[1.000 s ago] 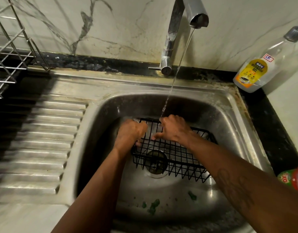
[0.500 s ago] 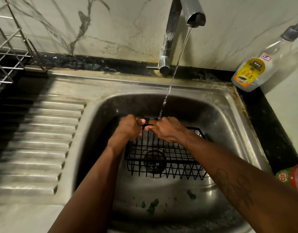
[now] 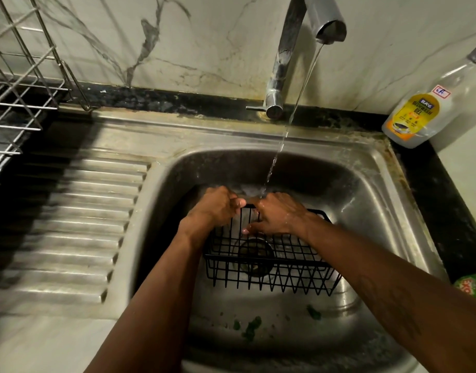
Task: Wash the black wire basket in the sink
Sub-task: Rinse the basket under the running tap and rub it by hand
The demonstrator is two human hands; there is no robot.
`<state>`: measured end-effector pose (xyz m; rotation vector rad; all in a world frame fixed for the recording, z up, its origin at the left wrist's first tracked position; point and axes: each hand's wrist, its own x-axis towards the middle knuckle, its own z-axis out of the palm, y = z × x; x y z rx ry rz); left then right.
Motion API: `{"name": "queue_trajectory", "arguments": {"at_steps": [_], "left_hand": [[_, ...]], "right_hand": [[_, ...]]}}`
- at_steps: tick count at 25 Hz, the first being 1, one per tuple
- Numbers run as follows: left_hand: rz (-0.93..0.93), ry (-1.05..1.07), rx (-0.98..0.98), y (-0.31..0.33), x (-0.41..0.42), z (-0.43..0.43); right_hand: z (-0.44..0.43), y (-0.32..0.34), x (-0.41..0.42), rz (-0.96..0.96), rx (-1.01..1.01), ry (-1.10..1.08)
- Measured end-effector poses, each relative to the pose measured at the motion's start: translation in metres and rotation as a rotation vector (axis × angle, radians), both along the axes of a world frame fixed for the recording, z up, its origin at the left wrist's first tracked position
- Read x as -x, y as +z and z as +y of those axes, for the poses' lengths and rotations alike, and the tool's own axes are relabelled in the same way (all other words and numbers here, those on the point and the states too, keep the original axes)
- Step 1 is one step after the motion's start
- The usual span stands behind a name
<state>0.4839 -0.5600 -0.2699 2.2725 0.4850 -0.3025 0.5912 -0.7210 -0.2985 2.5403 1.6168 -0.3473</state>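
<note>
Two hands: the left hand and right hand sit close together at centre frame, both curled round the far rim of the black wire basket, thumbs almost meeting.
Basket: inside the steel sink, over the drain strainer; it appears tilted, far rim raised.
Water: a thin stream from the tap lands at the rim between the knuckles.
Risk, slip: wire and fingers are wet and only one rim is held, so the basket could swing or drop against the basin.
Risk, splash: water striking knuckles may spray out over the worktop.
Risk, dirt: green scraps on the sink floor, lower centre, could catch in the wires if the basket is set down there.
Surface: stainless basin with a ribbed drainboard at left, dark stone around it, rim stained.
Room: veined marble wall behind; wire dish rack upper left; dishwash gel bottle upper right; light is dim.
</note>
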Motion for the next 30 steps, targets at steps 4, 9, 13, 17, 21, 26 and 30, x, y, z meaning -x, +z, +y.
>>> {"name": "queue_trajectory", "arguments": {"at_steps": [4,9,13,17,21,26,30], "left_hand": [[-0.014,0.030,-0.026,0.001,-0.004,0.001],[0.004,0.092,-0.008,-0.005,-0.005,0.008],[-0.043,0.174,0.002,-0.015,-0.002,0.014],[-0.047,0.172,-0.058,-0.015,-0.002,0.012],[-0.042,0.158,-0.109,-0.015,-0.003,0.014],[-0.007,0.231,0.025,-0.019,-0.003,0.016],[0.002,0.253,-0.057,-0.017,-0.003,0.018]], "right_hand": [[0.000,0.008,-0.004,0.063,-0.074,-0.021],[-0.008,0.014,-0.013,-0.011,-0.064,-0.114],[-0.013,0.017,-0.018,-0.020,0.006,-0.178],[-0.013,0.018,-0.013,-0.170,0.040,-0.095],[-0.012,0.018,-0.012,-0.176,0.027,-0.115],[-0.012,0.021,-0.035,0.379,-0.190,-0.344],[-0.012,0.029,-0.044,0.444,-0.173,-0.390]]}}
